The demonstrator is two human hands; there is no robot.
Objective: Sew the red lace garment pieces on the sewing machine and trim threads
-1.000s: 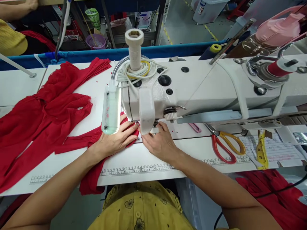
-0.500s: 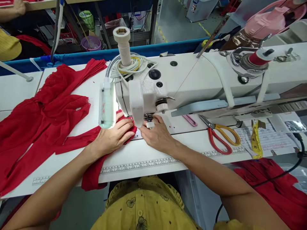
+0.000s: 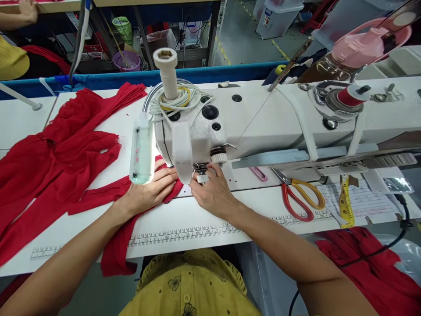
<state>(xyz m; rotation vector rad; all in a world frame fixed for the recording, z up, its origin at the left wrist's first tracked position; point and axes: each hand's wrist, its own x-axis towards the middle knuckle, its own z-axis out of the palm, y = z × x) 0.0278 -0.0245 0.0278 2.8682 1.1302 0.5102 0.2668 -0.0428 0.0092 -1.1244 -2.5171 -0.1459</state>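
Observation:
My left hand (image 3: 151,189) lies flat, fingers stretched out, on the red fabric (image 3: 173,192) left of the needle area of a white sewing machine (image 3: 256,114). A strip of this fabric runs under my left wrist and hangs over the table's front edge. My right hand (image 3: 212,193) is close to the needle area, its fingers bent. The machine's head and a small white knob (image 3: 202,178) cover its fingertips, so anything between them is hidden. A larger red garment (image 3: 62,151) is spread over the table to the left.
Scissors (image 3: 301,193) with red and yellow handles lie right of my right hand, near a pink tool (image 3: 258,174). Farther right are a yellow tape measure (image 3: 346,204) and written papers (image 3: 368,197). A lamp (image 3: 142,151) hangs beside the machine head. Another person's hand (image 3: 29,11) shows top left.
The whole view has shifted slightly, so the table's front and both hands appear a little farther left and lower. Against the machine, both hands stay in nearly the same place.

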